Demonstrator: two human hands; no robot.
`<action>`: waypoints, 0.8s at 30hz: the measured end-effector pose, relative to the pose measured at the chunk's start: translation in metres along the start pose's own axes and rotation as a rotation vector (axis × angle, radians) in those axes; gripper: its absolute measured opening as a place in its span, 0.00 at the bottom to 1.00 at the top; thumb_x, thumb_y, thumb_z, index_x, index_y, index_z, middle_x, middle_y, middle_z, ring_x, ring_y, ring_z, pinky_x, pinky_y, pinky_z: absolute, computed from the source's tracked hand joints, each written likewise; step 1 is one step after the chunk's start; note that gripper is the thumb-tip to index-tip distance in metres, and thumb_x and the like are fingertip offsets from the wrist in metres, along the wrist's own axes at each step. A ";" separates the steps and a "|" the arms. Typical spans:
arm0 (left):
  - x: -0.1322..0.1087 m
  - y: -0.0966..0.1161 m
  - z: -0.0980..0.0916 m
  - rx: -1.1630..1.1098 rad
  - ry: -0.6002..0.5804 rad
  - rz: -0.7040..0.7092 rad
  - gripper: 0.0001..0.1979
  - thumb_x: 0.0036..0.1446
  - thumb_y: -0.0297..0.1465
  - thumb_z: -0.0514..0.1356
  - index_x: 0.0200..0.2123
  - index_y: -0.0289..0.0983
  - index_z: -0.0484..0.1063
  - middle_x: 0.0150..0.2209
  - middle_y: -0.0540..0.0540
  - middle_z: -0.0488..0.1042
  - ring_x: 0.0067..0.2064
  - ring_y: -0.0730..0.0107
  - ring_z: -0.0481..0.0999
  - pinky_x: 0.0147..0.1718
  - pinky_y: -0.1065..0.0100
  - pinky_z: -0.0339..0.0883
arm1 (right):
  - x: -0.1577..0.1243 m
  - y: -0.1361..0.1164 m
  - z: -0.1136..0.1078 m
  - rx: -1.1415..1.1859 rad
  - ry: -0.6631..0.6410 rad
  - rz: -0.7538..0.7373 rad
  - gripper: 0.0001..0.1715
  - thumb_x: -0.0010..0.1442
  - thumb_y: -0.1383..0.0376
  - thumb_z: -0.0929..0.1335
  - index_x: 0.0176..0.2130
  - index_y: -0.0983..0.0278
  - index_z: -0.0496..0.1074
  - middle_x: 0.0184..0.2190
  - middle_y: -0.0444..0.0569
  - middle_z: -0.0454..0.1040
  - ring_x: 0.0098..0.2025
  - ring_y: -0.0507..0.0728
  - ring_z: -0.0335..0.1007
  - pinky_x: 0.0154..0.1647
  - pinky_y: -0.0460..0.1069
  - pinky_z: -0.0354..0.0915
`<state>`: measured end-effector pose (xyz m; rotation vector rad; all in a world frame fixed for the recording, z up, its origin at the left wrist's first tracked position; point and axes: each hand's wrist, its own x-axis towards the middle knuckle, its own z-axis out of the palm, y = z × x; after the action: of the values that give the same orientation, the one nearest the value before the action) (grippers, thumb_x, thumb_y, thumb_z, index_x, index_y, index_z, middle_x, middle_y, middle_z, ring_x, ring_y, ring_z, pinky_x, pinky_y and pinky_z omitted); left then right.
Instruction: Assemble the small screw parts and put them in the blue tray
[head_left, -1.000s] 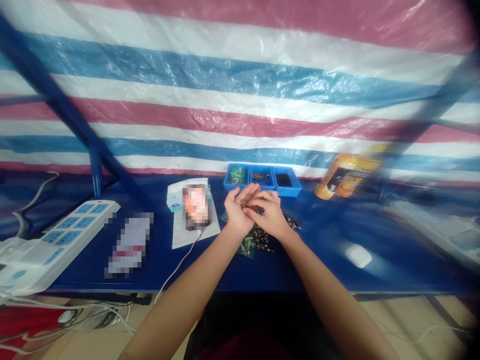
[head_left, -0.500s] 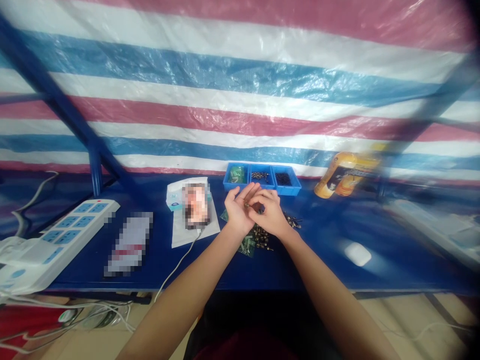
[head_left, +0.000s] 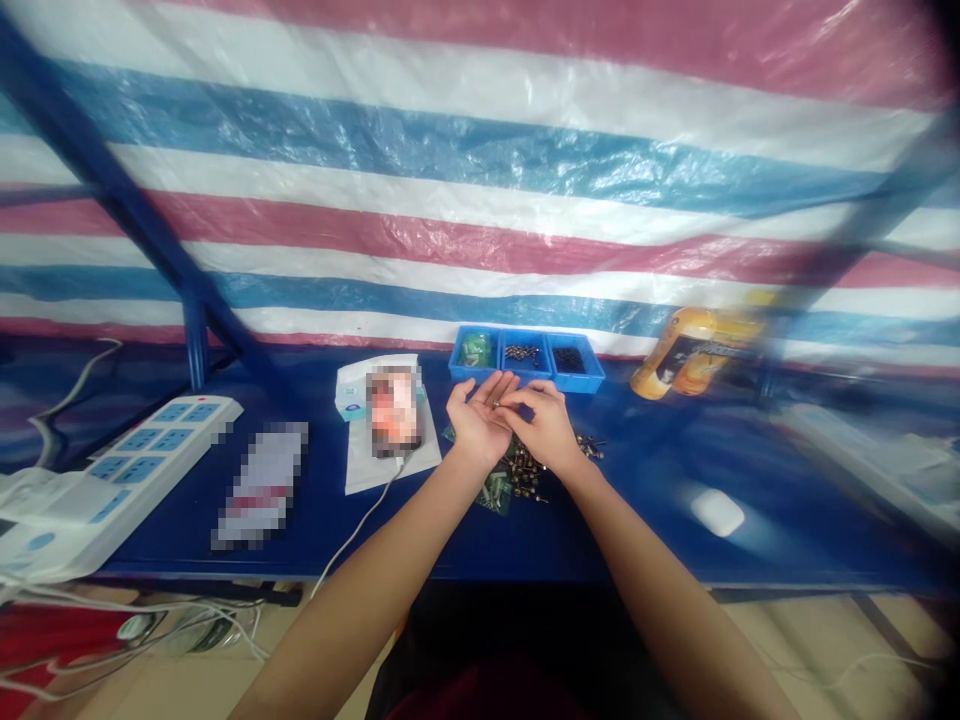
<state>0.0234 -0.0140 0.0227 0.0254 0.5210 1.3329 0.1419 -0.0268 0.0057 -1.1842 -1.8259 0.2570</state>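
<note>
Palm up above the blue table (head_left: 645, 520), my left hand (head_left: 484, 425) lies open with its fingers stretched out. My right hand (head_left: 544, 425) pinches a small metal part (head_left: 496, 404) between thumb and fingertips, over the left palm. The part is too small to name exactly. Beneath and beside the hands lies a pile of small brass-and-dark metal fittings (head_left: 529, 475), partly hidden by them. A green-tinted bag (head_left: 493, 492) with small pale pieces sits at its left.
Three joined blue bins (head_left: 574, 383) with small parts stand behind the hands. Left are a phone on a tissue pack (head_left: 349, 395), a pixelated item (head_left: 262, 485) and a power strip (head_left: 161, 450). Right are an orange bottle (head_left: 679, 350) and a white case (head_left: 718, 512).
The fingers of my right hand have straightened somewhat and shifted over the left palm. My left palm shows more openly, and the small metal part is more visible.
</note>
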 end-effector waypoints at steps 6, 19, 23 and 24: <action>-0.002 0.001 0.002 0.021 -0.019 0.020 0.23 0.55 0.34 0.58 0.51 0.28 0.74 0.50 0.30 0.77 0.54 0.48 0.77 0.49 0.59 0.75 | -0.001 0.001 0.000 0.027 0.011 -0.020 0.03 0.57 0.65 0.74 0.33 0.54 0.80 0.35 0.44 0.82 0.48 0.63 0.67 0.53 0.61 0.60; -0.008 -0.005 0.007 0.056 -0.049 0.003 0.18 0.54 0.35 0.59 0.46 0.31 0.75 0.45 0.32 0.79 0.53 0.47 0.78 0.51 0.52 0.72 | -0.001 -0.005 0.001 0.067 -0.008 -0.028 0.05 0.56 0.68 0.72 0.31 0.56 0.78 0.33 0.44 0.81 0.40 0.60 0.73 0.48 0.59 0.64; -0.008 -0.004 0.006 0.048 -0.053 0.002 0.16 0.55 0.36 0.58 0.44 0.33 0.73 0.47 0.31 0.78 0.53 0.46 0.78 0.50 0.50 0.73 | -0.001 -0.009 0.000 0.123 0.005 -0.035 0.04 0.57 0.66 0.71 0.32 0.57 0.78 0.33 0.44 0.82 0.36 0.58 0.75 0.47 0.57 0.66; -0.008 -0.004 0.006 0.047 -0.054 0.005 0.16 0.55 0.36 0.58 0.44 0.33 0.73 0.47 0.30 0.78 0.53 0.46 0.78 0.49 0.51 0.73 | -0.001 -0.010 -0.001 0.142 0.016 -0.037 0.03 0.58 0.66 0.71 0.32 0.57 0.78 0.33 0.44 0.82 0.36 0.58 0.75 0.47 0.56 0.66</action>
<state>0.0280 -0.0202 0.0296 0.1006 0.5066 1.3212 0.1364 -0.0328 0.0119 -1.0503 -1.7832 0.3494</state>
